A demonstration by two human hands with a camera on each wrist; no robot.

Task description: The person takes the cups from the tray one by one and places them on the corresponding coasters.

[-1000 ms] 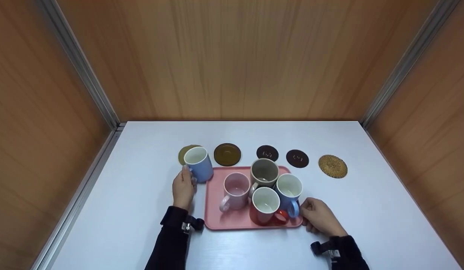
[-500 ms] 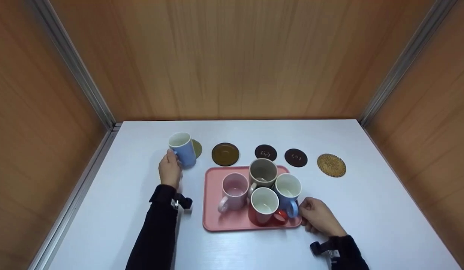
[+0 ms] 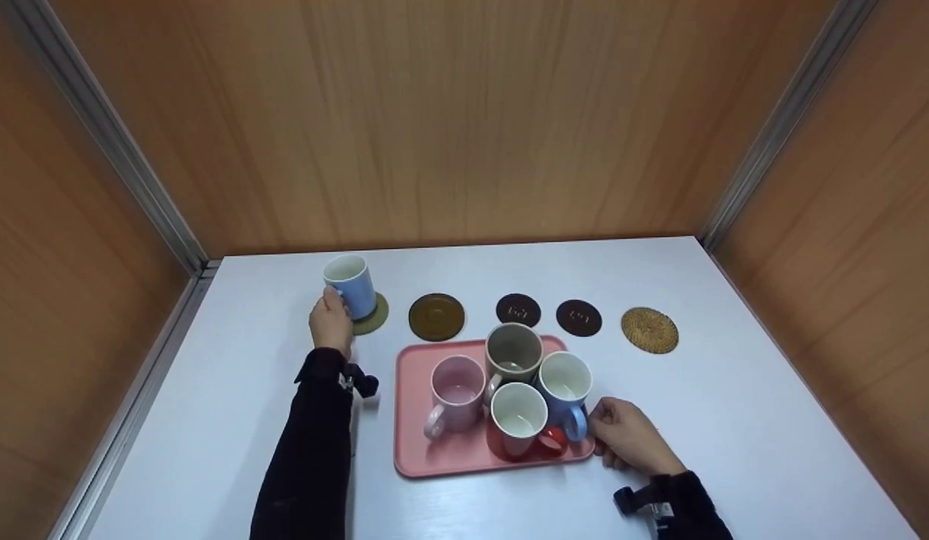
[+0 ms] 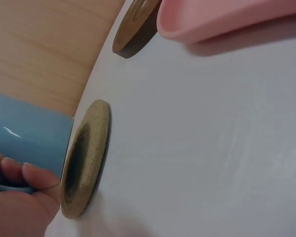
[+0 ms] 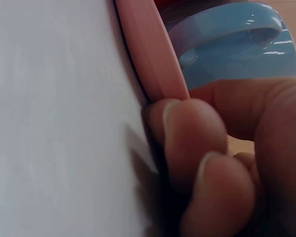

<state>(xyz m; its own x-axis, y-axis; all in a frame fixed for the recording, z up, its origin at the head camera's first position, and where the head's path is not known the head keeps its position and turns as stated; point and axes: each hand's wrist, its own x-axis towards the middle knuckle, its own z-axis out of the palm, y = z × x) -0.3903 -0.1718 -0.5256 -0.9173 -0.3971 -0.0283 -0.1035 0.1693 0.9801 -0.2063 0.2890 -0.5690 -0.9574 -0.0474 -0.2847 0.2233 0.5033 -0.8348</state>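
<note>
My left hand grips a light blue mug by its handle, fingers curled through it. In the left wrist view the base of that mug is close over an olive-green round coaster. At the right, my right hand pinches the edge of a pink tray near its front right corner. On the tray stand a pink mug, a grey-beige mug, a second blue mug and a red mug with a white inside.
Behind the tray lies a row of coasters: a brown one, two dark ones, the nearer left of them, and a woven straw coaster. Wooden panels wall in the white table at the back and sides.
My left hand has carried the blue mug left and back, from beside the tray's corner to over the olive coaster. My right hand stays at the tray's edge; the view has shifted slightly.
</note>
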